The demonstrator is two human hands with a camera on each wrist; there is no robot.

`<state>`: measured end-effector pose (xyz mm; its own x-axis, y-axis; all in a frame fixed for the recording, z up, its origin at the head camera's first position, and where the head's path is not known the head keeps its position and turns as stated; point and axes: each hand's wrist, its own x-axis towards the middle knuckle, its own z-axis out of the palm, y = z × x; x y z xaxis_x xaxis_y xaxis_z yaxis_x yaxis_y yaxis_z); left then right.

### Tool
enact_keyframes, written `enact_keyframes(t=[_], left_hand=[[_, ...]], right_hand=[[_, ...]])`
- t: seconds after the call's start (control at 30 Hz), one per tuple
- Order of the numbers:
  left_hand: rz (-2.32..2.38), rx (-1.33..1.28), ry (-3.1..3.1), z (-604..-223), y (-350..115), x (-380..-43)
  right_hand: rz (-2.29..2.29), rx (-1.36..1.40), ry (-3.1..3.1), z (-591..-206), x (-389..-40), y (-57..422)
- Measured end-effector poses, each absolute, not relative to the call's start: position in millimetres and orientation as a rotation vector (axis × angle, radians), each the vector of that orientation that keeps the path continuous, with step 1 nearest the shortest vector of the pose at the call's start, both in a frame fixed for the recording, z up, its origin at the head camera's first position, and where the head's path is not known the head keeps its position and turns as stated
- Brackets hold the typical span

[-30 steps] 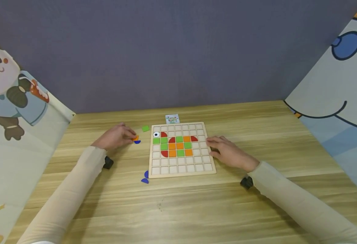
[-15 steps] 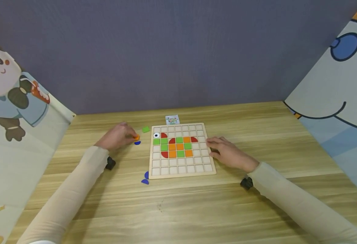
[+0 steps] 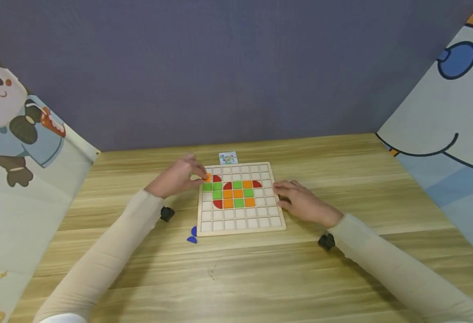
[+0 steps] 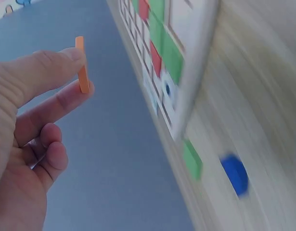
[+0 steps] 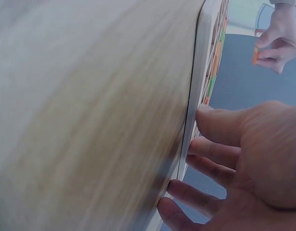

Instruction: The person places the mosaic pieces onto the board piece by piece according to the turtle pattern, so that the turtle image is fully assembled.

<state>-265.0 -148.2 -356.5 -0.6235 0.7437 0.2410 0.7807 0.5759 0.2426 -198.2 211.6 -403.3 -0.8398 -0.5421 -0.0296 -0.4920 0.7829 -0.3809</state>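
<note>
My left hand (image 3: pixel 181 176) pinches an orange square tile (image 4: pixel 82 65) between thumb and fingertip. It holds the tile above the upper left corner of a wooden grid board (image 3: pixel 240 227), and in the head view the tile hides the white eye tile (image 4: pixel 169 89). On the board lie green, orange and red pieces, among them a red quarter-round piece (image 3: pixel 218 203). My right hand (image 3: pixel 301 200) rests against the board's right edge, thumb and fingertips touching it, as the right wrist view shows.
Two blue half-round pieces (image 3: pixel 192 239) lie by the board's lower left corner. A green tile (image 4: pixel 192 160) and another blue half-round piece (image 4: pixel 234 174) are on the table left of the board. Behind the board lies a small picture card (image 3: pixel 228 158). A dark panel (image 3: pixel 236 72) stands along the back.
My left hand has picked up the orange tile from the table beside the blue half-round piece and carried it right, over the board's corner. My right hand has stayed at the edge.
</note>
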Motion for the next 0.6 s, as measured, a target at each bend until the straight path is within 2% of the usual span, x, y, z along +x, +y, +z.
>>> enact_keyframes(t=[0.33,0.6], left_hand=[[-0.403,-1.581,-2.61,-360.8,-88.4,-257.1],[-0.247,-1.671,-2.601,-369.2,-37.2,-253.9]], right_hand=[[-0.55,-0.824,2.831,-404.0,-199.1,211.7],[-0.562,-0.835,2.84,-405.3,-200.8,213.1]])
